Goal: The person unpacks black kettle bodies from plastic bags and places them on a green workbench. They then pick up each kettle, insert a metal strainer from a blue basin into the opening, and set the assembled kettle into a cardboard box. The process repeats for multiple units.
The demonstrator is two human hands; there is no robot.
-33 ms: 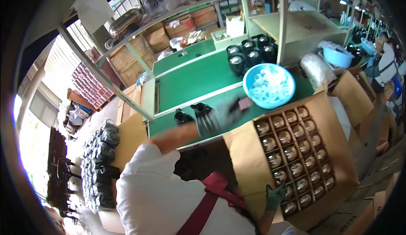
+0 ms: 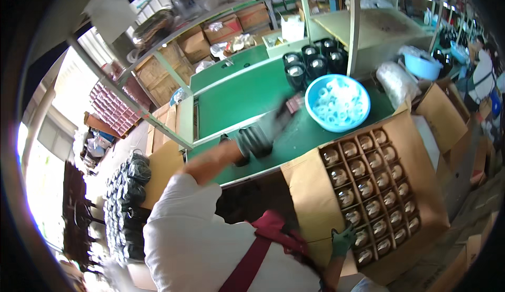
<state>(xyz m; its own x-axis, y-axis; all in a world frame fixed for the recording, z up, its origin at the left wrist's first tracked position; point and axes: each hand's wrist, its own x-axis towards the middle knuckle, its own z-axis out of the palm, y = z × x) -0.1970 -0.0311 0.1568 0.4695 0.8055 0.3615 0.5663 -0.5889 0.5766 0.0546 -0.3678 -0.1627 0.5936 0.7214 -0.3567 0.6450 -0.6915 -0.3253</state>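
Note:
My left hand (image 2: 276, 123), in a grey glove and smeared by motion, stretches over the green work surface. Its fingers are closed on a small pinkish block (image 2: 295, 102), whose kind I cannot make out. Below the glove and wrist stand black glossy vessels (image 2: 242, 158), partly hidden by the arm. My right hand (image 2: 343, 240), in a green glove with dark fingertips, rests at the near left edge of an open carton (image 2: 302, 197). Its thumb and forefinger are apart, with nothing visible between them. Shiny round-topped glass pieces (image 2: 345, 197) fill the carton's divided compartments.
A blue basin (image 2: 336, 126) of whitish translucent rings stands beyond the carton. Several black vessels (image 2: 295, 73) cluster behind it, near a shelf post (image 2: 354, 29). Black wrapped items (image 2: 126, 187) are stacked at the left. Another person (image 2: 478, 73) is at the far right.
My left hand has moved away from me and upward, carrying the pinkish block toward the cluster of black vessels. My right hand stays at the carton's edge.

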